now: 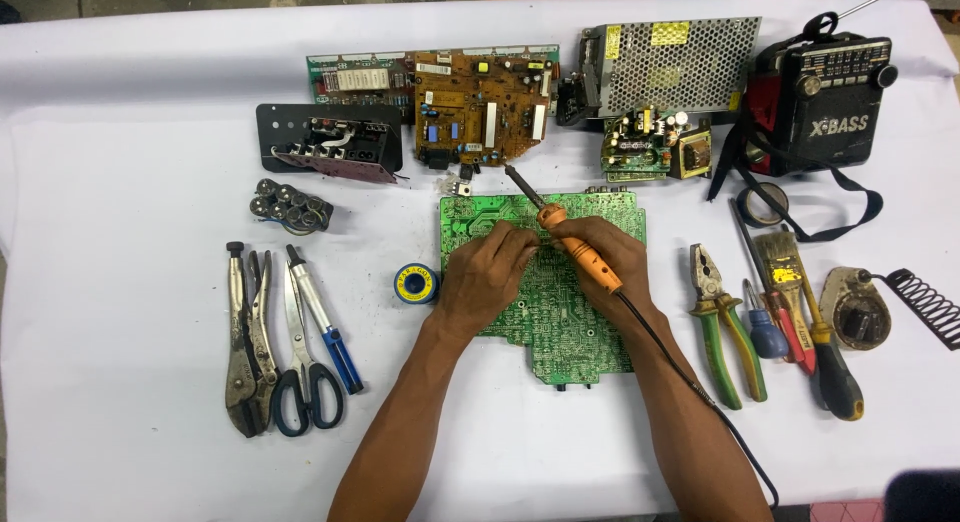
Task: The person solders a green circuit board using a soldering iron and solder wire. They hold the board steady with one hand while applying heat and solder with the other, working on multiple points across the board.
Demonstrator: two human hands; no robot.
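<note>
An orange-handled soldering iron (575,244) is lying slantwise across a green circuit board (560,322) at the middle of the white tabletop (120,382), its long axis running from the lower right, where the black cord trails off toward the near edge, up to the dark tip pointing upper left past the board's far edge. The right hand (610,267) is closing around the handle; the left hand (487,275) is resting curled on the board, and whether it is pinching anything cannot be told. A solder spool (415,285) is sitting just left of the board. Locking pliers (243,342) and scissors (305,367) are flanking the left, green-handled pliers (725,327) and screwdrivers (775,317) the right, leaving bare cloth along the near edge.
</note>
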